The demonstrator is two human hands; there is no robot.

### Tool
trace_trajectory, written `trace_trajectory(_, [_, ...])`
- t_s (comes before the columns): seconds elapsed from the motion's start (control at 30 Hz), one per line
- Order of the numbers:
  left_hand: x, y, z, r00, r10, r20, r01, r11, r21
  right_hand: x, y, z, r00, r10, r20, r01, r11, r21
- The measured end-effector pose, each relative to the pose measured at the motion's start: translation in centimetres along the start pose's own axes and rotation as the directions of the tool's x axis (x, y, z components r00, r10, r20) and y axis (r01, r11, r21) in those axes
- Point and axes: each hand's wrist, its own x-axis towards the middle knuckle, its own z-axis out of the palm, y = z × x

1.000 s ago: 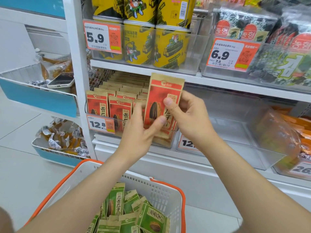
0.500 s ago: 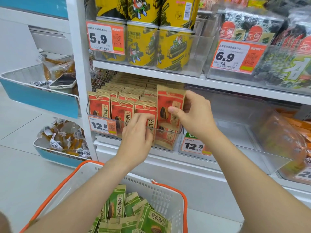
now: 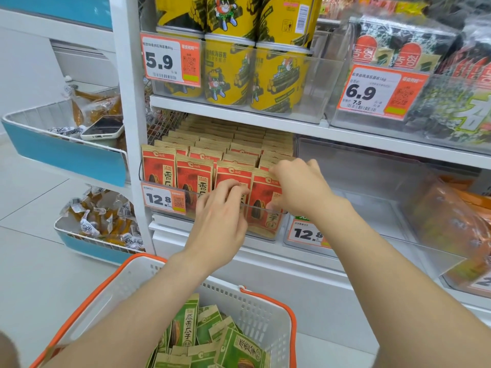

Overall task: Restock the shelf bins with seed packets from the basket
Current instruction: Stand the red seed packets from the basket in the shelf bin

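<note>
Right now the right hand (image 3: pixel 297 187) is pinching the top edge of the front red packet (image 3: pixel 265 205), fingers curled over it and thumb on its face, and seating it upright at the right end of the bin (image 3: pixel 191 192). The left hand (image 3: pixel 220 211) is curling its fingertips against the neighbouring packet's face, though whether it is gripping or only steadying cannot be told. Judging by this, the placing step is finishing: the packet is standing inside the front wall, level with its row. The next move is probably calling for both hands to let go without tipping the row, then drop to the basket (image 3: pixel 265 309) below, where green packets (image 3: pixel 188 322) are lying loosely piled. These likely belong in the next bin (image 3: pixel 372 187) to the right. The red packets are showing 洽洽 and 香瓜子; the green ones are reading 原香瓜子. A tag (image 3: pixel 162 199) on the bin is showing 12.8, and so is the tag (image 3: pixel 305 232) on the next one. Above, yellow cans (image 3: pixel 228 73) are sitting behind a 5.9 label (image 3: pixel 170 61), and a 6.9 label (image 3: pixel 372 91) is carrying a smaller 7.5.
</note>
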Motion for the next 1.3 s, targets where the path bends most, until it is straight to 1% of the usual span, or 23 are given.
trace_trajectory(0.07, [0.0,-0.1,0.1,1.0,0.009,0.007,-0.009,1.0,0.006,0.5,-0.1,0.0,0.999,-0.003,0.039,0.004,1.0,-0.031])
trace_trajectory(0.17, [-0.1,-0.3,0.1,1.0,0.018,0.02,-0.018,1.0,0.02,0.9,-0.1,0.2,0.999,-0.014,0.052,0.017,0.998,-0.059])
trace_trajectory(0.37, [-0.4,-1.0,-0.3,0.997,0.035,0.07,-0.04,0.997,0.068,0.8,0.1,0.6,0.996,-0.03,-0.083,0.015,0.984,-0.18])
trace_trajectory(0.43, [-0.5,-1.1,-0.5,0.996,0.039,0.082,-0.045,0.996,0.074,0.6,-0.2,0.9,0.995,-0.043,-0.087,0.026,0.982,-0.188])
trace_trajectory(0.5, [-0.7,-1.3,-0.6,0.995,0.046,0.089,-0.051,0.997,0.054,0.3,-0.6,1.0,0.998,-0.035,-0.057,0.024,0.982,-0.187])
trace_trajectory(0.57, [-1.0,-1.5,-0.8,0.996,0.057,0.068,-0.06,0.998,0.037,0.0,-0.9,1.1,0.998,-0.013,-0.062,-0.002,0.972,-0.233])
trace_trajectory(0.6, [-1.1,-1.6,-1.0,0.997,0.069,0.044,-0.071,0.997,0.041,-0.2,-0.9,1.1,0.997,0.009,-0.082,-0.029,0.968,-0.247])
trace_trajectory(0.63, [-1.3,-1.8,-1.3,0.996,0.086,0.018,-0.087,0.995,0.054,-0.7,-1.1,1.1,0.991,0.027,-0.132,-0.056,0.973,-0.226])
trace_trajectory(0.7, [-1.7,-2.4,-2.0,0.991,0.135,-0.005,-0.134,0.986,0.102,-1.7,-1.6,1.0,0.953,0.022,-0.301,-0.061,0.991,-0.119])
trace_trajectory(0.77, [-2.6,-3.6,-2.5,0.988,0.141,0.055,-0.147,0.98,0.133,-2.7,-3.0,0.7,0.895,-0.056,-0.443,0.041,0.998,-0.043])
trace_trajectory(0.8, [-3.1,-4.4,-2.6,0.988,0.097,0.12,-0.114,0.983,0.141,-3.1,-4.0,0.8,0.877,-0.112,-0.466,0.114,0.993,-0.024])
trace_trajectory(0.83, [-3.8,-5.2,-2.8,0.98,0.024,0.198,-0.058,0.984,0.169,-3.4,-5.1,1.0,0.873,-0.177,-0.455,0.19,0.982,-0.017])
trace_trajectory(0.9, [-5.0,-6.8,-2.9,0.921,-0.129,0.367,0.025,0.961,0.274,-3.9,-7.5,2.6,0.887,-0.303,-0.35,0.316,0.948,-0.019])
trace_trajectory(0.97, [-6.3,-8.3,-3.1,0.837,-0.226,0.498,0.024,0.925,0.379,-4.5,-10.1,4.7,0.899,-0.396,-0.188,0.402,0.916,-0.005])
trace_trajectory(1.03, [-7.6,-9.9,-3.3,0.741,-0.312,0.595,0.035,0.902,0.43,-5.3,-12.6,6.5,0.886,-0.464,-0.005,0.464,0.886,0.021])
trace_trajectory(1.1, [-9.3,-11.7,-3.5,0.605,-0.405,0.686,0.036,0.874,0.484,-6.2,-14.9,7.8,0.833,-0.533,0.147,0.534,0.845,0.034])
trace_trajectory(1.17, [-11.1,-13.1,-3.9,0.458,-0.473,0.753,0.011,0.85,0.527,-6.9,-16.7,8.8,0.77,-0.591,0.238,0.595,0.801,0.062])
trace_trajectory(1.23, [-12.7,-13.5,-4.7,0.312,-0.511,0.801,-0.005,0.842,0.539,-7.4,-18.2,9.8,0.721,-0.633,0.281,0.638,0.765,0.084])
trace_trajectory(1.3, [-14.2,-13.6,-5.1,0.191,-0.512,0.838,-0.058,0.846,0.53,-7.6,-19.3,10.6,0.695,-0.653,0.302,0.66,0.745,0.092])
